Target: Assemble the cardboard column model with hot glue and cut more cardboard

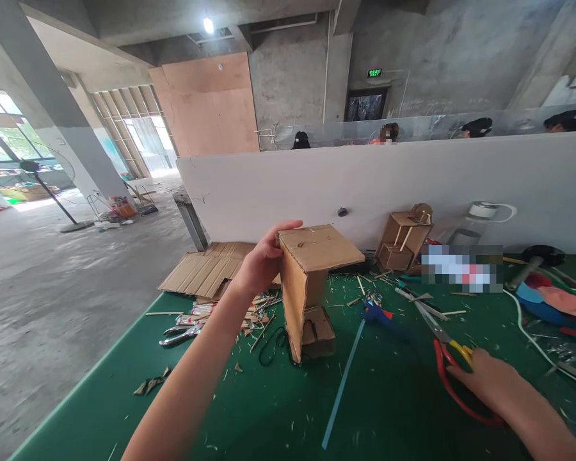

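Observation:
My left hand (260, 262) grips the top back corner of a cardboard model (307, 288) that stands upright on the green table (388, 410). The model has a flat top, a side wall and a small box at its foot. My right hand (492, 381) rests on the table at the right, its fingers closed through the red and yellow handles of a pair of scissors (448, 362), whose blades point up and to the left.
Flat cardboard sheets (206, 272) lie at the table's far left corner beside pliers (182, 333) and wood scraps. A blue glue gun (377, 314), a blue strip (343, 384) and a second cardboard model (403, 243) are nearby. A white partition (365, 179) backs the table; people sit beyond.

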Available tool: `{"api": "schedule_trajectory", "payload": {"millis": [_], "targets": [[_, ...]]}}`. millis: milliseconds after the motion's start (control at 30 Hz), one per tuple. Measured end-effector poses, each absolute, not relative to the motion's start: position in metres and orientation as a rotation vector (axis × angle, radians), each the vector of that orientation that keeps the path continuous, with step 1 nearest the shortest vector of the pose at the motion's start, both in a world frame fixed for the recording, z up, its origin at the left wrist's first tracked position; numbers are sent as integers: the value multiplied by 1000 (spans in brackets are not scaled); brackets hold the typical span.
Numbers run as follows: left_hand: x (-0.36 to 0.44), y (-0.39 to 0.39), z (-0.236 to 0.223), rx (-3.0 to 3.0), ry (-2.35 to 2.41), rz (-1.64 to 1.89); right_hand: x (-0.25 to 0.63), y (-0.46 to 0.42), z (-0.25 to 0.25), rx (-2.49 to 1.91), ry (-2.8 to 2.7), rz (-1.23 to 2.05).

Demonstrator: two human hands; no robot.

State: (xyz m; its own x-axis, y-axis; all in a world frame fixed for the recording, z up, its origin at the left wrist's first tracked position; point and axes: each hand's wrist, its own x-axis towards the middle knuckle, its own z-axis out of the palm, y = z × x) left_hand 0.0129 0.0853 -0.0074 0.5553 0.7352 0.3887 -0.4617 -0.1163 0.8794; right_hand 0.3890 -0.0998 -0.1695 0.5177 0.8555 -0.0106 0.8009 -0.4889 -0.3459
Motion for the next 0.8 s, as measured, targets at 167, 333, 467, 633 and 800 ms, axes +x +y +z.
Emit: {"api": "schedule_trajectory", "payload": {"millis": [167,333,467,633,800], "targets": [[16,82,-8,1330,347,1148,373,-105,-144,-2554,-1442,228],[15,70,-21,1420,479,1358,326,-100,-87,-2490,-1539,133],[10,53,-40,1600,423,1551,289,-96,-68,-2373,-1702,28],[8,35,-46,1966,542,1393,245,-88,-62,-2000,-1935,-52],[15,37,-39,1948,619,1399,213,-63,-55,-1786,-1880,108]]}}
